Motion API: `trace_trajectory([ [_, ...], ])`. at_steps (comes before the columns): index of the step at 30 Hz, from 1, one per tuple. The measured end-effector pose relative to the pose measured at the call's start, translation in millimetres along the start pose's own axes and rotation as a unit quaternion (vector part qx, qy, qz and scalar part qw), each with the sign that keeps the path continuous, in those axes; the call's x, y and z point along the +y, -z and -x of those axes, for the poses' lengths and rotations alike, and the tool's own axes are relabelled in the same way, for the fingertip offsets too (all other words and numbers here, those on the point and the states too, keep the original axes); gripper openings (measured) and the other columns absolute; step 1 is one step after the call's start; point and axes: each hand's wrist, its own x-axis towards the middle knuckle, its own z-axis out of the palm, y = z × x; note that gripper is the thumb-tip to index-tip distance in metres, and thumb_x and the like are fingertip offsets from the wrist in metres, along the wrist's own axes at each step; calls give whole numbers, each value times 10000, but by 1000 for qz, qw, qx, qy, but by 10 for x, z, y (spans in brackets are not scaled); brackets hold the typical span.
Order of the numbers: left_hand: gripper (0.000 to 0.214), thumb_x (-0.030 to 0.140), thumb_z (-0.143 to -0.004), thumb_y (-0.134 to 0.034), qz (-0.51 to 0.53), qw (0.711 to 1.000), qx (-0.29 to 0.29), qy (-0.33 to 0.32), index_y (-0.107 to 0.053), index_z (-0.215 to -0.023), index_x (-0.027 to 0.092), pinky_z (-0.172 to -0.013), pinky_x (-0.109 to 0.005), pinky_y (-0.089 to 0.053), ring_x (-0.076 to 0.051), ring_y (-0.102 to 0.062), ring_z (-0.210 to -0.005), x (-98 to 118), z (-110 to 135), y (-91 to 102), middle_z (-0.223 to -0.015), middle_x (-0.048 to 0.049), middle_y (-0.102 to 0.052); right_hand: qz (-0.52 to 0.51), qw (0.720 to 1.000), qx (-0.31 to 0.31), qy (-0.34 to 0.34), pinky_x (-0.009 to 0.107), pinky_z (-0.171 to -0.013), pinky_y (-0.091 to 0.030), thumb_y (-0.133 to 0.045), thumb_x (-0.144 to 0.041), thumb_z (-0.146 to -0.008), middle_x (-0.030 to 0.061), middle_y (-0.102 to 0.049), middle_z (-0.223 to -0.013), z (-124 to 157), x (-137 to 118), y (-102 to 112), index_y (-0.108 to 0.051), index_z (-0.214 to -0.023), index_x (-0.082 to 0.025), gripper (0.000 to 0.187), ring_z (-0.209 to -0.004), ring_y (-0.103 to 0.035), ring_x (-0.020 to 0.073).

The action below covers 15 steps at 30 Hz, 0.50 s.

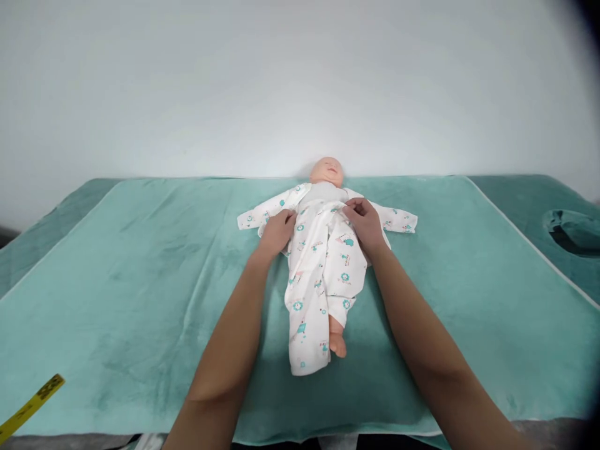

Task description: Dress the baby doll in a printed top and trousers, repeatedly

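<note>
A baby doll point(327, 171) lies on its back, head toward the wall. Its white printed jacket point(396, 219) spreads open over a pale cloth chest, both sleeves stretched sideways. White printed baby trousers point(307, 275) cover its legs. One bare foot point(337, 345) pokes out of the right trouser leg, while the left trouser leg hides the other foot. My left hand point(279, 232) is closed on the trousers at the left of the waist. On the right side, my right hand point(366, 224) pinches the waistband, thumb and fingers together.
A green plush cover point(140, 281) lies over the bed or table under the doll. The pale wall point(300, 81) rises directly behind it. At the right, the green surface has a dark oval opening point(574, 240). A yellow strip point(32, 406) shows at the lower left.
</note>
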Motion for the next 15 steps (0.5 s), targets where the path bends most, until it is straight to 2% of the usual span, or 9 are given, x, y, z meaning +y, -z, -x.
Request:
trace_trajectory([
  [3, 104, 262, -806, -537, 118, 986, -120, 17, -612, -809, 189, -675, -280, -441, -181, -575, -767, -82, 53, 155, -807, -16, -650, 38, 999, 1, -24, 279, -680, -413, -556, -611, -881, -5, -558, -750, 39, 44, 146, -582, -807, -223, 396, -735, -496, 163],
  [5, 213, 235, -735, -596, 186, 962, -201, 24, -655, -933, 185, -706, -275, -477, -184, -613, -831, -154, 62, 220, -912, -19, -686, 88, 995, -42, -36, 280, -644, -374, -604, -623, -853, -17, -521, -682, 48, 50, 259, -567, -717, -213, 434, -695, -460, 155],
  [7, 357, 215, -685, -638, 230, 941, -249, 28, -669, -1039, 182, -746, -287, -506, -201, -635, -902, -232, 61, 248, -1016, -43, -702, 114, 987, -99, -54, 282, -617, -341, -633, -628, -836, -23, -490, -640, 54, 25, 379, -551, -663, -203, 466, -660, -429, 145],
  [9, 412, 199, -660, -648, 254, 931, -262, 38, -673, -1071, 176, -736, -287, -516, -202, -639, -899, -304, 57, 241, -1036, -57, -702, 101, 977, -163, -90, 282, -597, -324, -657, -635, -816, -25, -484, -629, 62, -30, 484, -555, -656, -198, 477, -636, -415, 138],
  [12, 405, 199, -663, -649, 265, 929, -254, 51, -676, -1066, 176, -704, -270, -508, -178, -629, -844, -376, 52, 188, -982, -40, -695, 14, 952, -263, -157, 271, -587, -321, -754, -588, -751, -28, -505, -669, 93, -129, 553, -585, -711, -196, 430, -638, -425, 128],
  [13, 392, 207, -673, -651, 269, 929, -248, 51, -673, -1063, 177, -697, -264, -501, -171, -624, -833, -389, 52, 163, -965, -31, -690, -22, 946, -275, -172, 266, -588, -320, -786, -562, -727, -31, -504, -679, 108, -153, 544, -582, -719, -196, 419, -641, -427, 124],
  [15, 349, 224, -691, -657, 280, 932, -223, 47, -662, -1038, 180, -671, -244, -475, -155, -609, -809, -403, 49, 97, -928, -12, -673, -83, 944, -257, -190, 262, -591, -319, -828, -511, -690, -38, -491, -679, 137, -168, 491, -559, -707, -196, 415, -637, -424, 117],
])
